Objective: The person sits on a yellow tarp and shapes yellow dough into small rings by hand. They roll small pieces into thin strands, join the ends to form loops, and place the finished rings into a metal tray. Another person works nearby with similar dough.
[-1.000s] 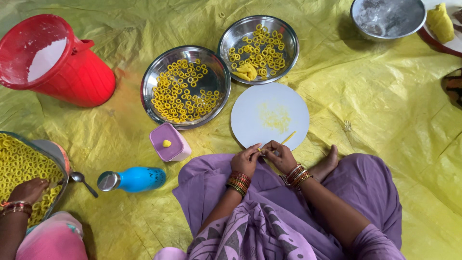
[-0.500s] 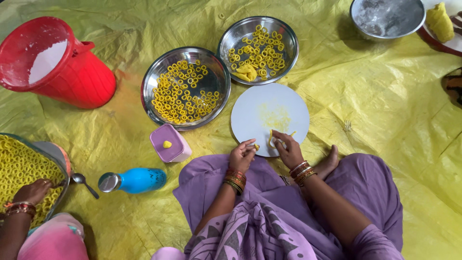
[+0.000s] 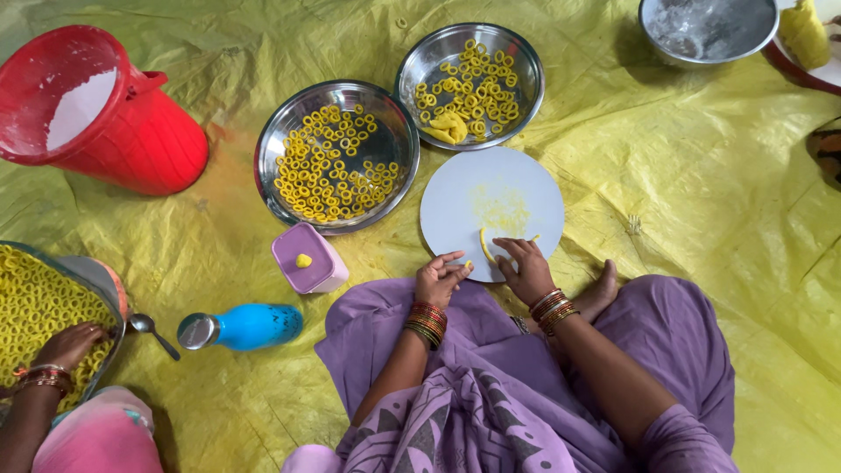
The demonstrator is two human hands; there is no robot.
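Note:
I sit cross-legged in purple cloth before a round pale board [image 3: 491, 188] smeared with yellow. My right hand [image 3: 527, 270] rests on the board's near edge, its fingertips pinching one end of a thin yellow dough strip [image 3: 483, 244] that curves over the board. My left hand [image 3: 438, 278] hovers just off the board's near-left rim, fingers loosely apart and holding nothing. Beyond the board stand two steel plates, the left plate [image 3: 268, 140] full of yellow dough rings and the far plate [image 3: 413, 61] holding rings plus a lump of dough.
A red bucket [image 3: 131, 131] lies at the far left. A purple box [image 3: 308, 267], a blue bottle [image 3: 252, 325] and a spoon [image 3: 151, 329] sit to my left. Another person's hand [image 3: 70, 343] reaches into a tray of rings [image 3: 35, 298]. A steel bowl [image 3: 705, 31] stands far right.
My hands have parted: the left has drawn back off the board's rim, and the right has laid the dough strip on the board, where it now curves.

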